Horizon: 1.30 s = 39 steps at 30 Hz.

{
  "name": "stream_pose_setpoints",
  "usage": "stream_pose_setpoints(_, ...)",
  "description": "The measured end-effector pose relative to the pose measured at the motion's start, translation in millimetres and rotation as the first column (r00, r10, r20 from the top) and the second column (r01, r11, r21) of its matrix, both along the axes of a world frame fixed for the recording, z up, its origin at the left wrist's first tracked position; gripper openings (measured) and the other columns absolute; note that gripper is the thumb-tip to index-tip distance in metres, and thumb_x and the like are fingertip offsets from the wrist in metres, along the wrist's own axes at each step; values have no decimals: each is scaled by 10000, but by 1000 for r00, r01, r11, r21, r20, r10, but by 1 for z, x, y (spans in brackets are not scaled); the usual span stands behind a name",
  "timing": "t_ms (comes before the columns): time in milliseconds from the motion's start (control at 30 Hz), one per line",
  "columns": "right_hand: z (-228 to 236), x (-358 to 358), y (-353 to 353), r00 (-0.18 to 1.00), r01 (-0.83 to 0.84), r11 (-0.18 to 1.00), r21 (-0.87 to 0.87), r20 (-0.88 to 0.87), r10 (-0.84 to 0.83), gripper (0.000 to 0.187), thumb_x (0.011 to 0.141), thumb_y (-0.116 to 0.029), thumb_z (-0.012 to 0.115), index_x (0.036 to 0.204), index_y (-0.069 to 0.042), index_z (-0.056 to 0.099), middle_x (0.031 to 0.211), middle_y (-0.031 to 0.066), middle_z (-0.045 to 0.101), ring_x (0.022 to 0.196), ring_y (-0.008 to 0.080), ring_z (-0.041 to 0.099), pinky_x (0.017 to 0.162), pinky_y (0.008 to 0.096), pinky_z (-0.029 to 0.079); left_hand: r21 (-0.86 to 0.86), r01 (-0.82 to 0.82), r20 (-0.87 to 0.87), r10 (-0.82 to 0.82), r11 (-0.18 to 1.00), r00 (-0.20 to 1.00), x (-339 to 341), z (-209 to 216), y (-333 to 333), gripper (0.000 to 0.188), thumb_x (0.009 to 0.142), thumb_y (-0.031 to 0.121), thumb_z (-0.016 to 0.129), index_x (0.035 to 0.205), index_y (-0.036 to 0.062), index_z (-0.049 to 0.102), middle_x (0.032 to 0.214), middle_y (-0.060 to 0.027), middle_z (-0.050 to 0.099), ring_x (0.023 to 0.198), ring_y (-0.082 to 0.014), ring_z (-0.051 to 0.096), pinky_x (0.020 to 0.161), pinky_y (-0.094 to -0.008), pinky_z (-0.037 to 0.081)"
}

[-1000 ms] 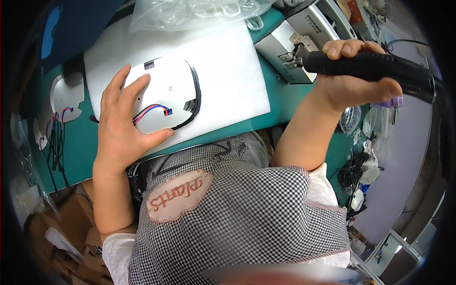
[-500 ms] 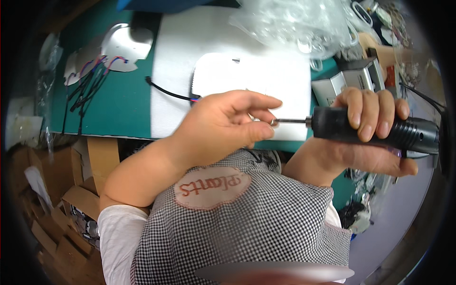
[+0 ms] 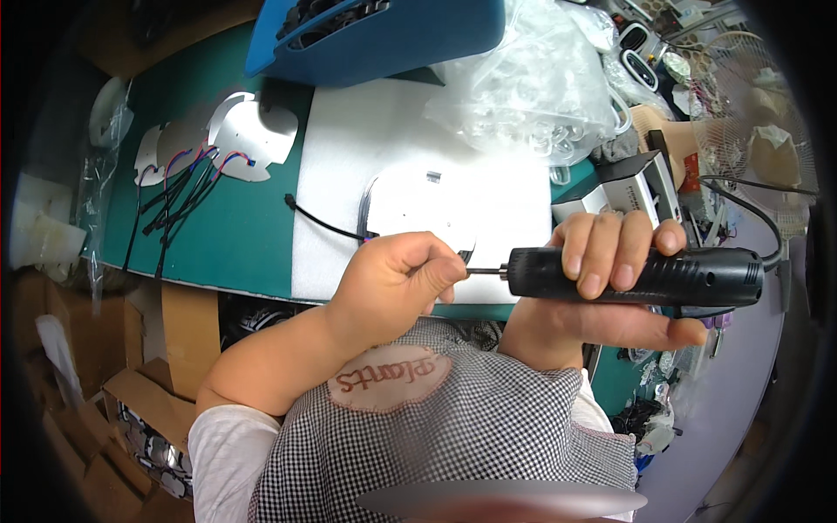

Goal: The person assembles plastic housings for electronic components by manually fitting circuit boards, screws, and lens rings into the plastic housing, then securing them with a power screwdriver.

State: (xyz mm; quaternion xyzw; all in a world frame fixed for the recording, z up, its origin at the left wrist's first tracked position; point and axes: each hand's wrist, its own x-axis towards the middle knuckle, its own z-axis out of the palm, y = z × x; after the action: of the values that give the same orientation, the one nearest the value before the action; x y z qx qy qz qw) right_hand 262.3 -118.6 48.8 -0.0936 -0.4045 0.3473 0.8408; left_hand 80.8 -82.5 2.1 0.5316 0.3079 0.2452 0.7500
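Note:
My right hand (image 3: 615,270) is wrapped round a black electric screwdriver (image 3: 671,277) held level, its bit pointing left. At the bit (image 3: 485,271), the thumb and fingers of my left hand (image 3: 403,277) are pinched together over the tip. Whatever small piece sits at that tip is hidden by the fingers. Just beyond my left hand, a white plate-like part (image 3: 418,209) with a small dark slot lies on a white foam sheet (image 3: 336,139). From the plate's left side runs a black cable (image 3: 324,225) ending in a connector.
Silvery plates (image 3: 253,135) with black leads (image 3: 179,192) lie on the green mat (image 3: 235,235) to the left. A blue bin (image 3: 401,44) of dark parts stands at the back, beside a clear bag (image 3: 523,96) of parts. Boxes (image 3: 636,187) and a wire-guarded fan (image 3: 750,113) are on the right.
The screwdriver and my right hand have moved left and lower in view. My left fingers, loosely apart around a tiny shiny piece at the bit before, have closed over the tip. The view has shifted.

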Motion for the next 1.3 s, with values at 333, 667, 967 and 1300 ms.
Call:
stream_pose_setpoints(333, 2, 0, 1, 992, -124, 990, -67, 6, 125, 708, 741, -629, 693, 1112, -44, 547, 747, 39, 560, 566, 163, 570, 545, 314, 456, 705, -31, 18, 26, 708, 1000, -6, 3, 16, 118, 875, 100, 627, 952, 17, 663, 842, -101, 641, 734, -228, 607, 650, -309, 484)
stream_pose_setpoints(667, -9, 6, 14, 952, -71, 994, -83, 292, 92, 780, 694, -724, 672, 1104, -66, 594, 792, 26, 592, 619, 158, 598, 600, 321, 464, 838, 337, -486, 305, 429, 819, -38, -15, 58, 1034, 522, 475, 851, 1416, 133, 461, 1488, -168, 376, 1420, -370, 268, 1137, -487, 284)
stream_pose_setpoints(967, -30, -2, 29, 924, -95, 993, -65, 365, 112, 869, 701, -763, 648, 1200, -59, 554, 846, 46, 579, 644, 180, 576, 621, 339, 448, 759, 368, -523, 166, 537, 836, -30, -42, 71, 1172, 445, 532, 881, 1433, 123, 401, 1497, -171, 362, 1360, -388, 362, 1122, -465, 321)
stream_pose_setpoints(1300, -46, 1, 44, 921, -179, 983, -49, 343, 185, 865, 733, -717, 654, 1258, -45, 507, 877, 79, 566, 668, 203, 572, 636, 348, 449, 718, 349, -500, 98, 602, 861, -25, -45, 73, 1141, 442, 389, 924, 1417, 92, 412, 1428, -135, 464, 1314, -333, 436, 1090, -412, 377)
